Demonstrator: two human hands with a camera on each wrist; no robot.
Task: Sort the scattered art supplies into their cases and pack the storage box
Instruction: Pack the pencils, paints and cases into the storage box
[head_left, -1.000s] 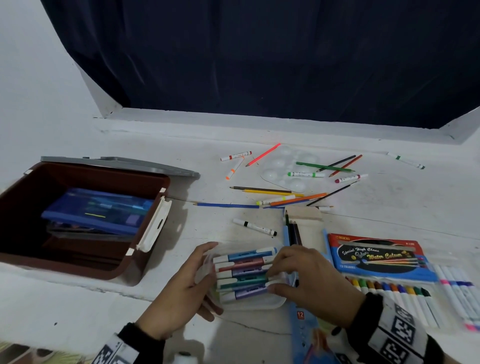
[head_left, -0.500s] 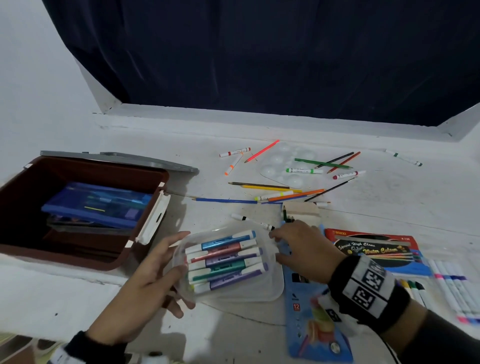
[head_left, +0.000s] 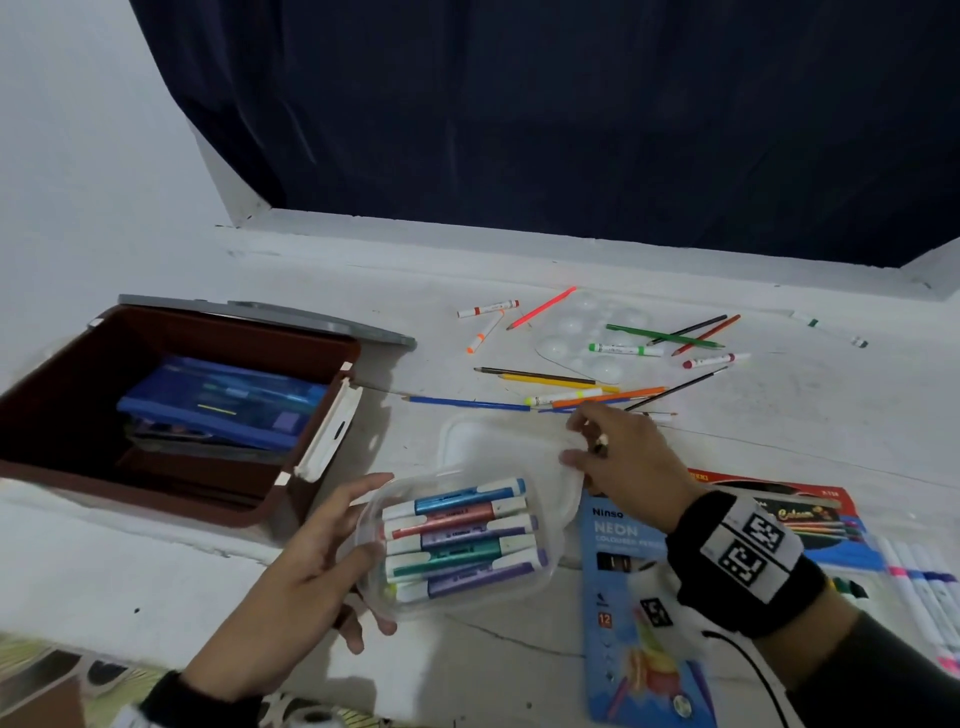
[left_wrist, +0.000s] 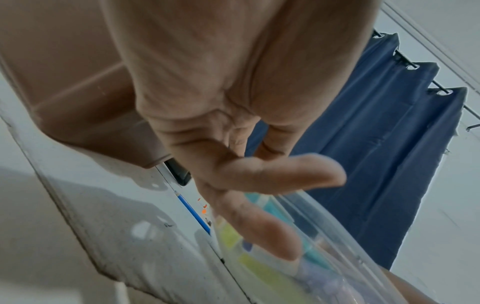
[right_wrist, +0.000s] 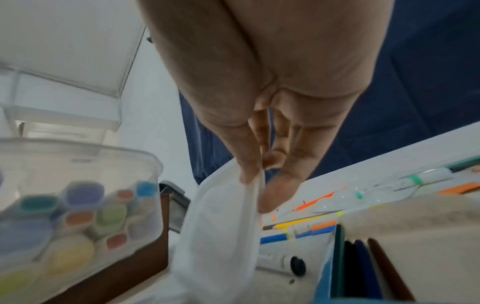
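Over at the desk's left edge sits the brown storage box (head_left: 171, 499), lid open, with a blue pencil case (head_left: 223, 402) lying inside on top of other stuff. Next to it, near the front edge, the person's left hand (head_left: 306, 582) cups the left side of a clear marker tub (head_left: 467, 597): fingers loosely spread, thumb up on the rim, the rest wrapped under and around the wall. The tub holds chunky markers (head_left: 462, 540) lying on their sides in blue, red, purple and teal.

Just behind the tub, the right hand (head_left: 628, 457) pinches the edge of the tub's clear lid (head_left: 498, 447) between thumb and fingertips, and the lid is lifted and tilted off the desk. Below that hand lies a blue neon pencil pack (head_left: 623, 597), flat at the front edge.

Further back, mid-desk, loose coloured pencils and pens (head_left: 597, 384) are scattered around a clear paint palette (head_left: 587, 338). At the right edge there's a red-and-blue watercolour pen box (head_left: 810, 519) plus a row of white pens (head_left: 924, 592).
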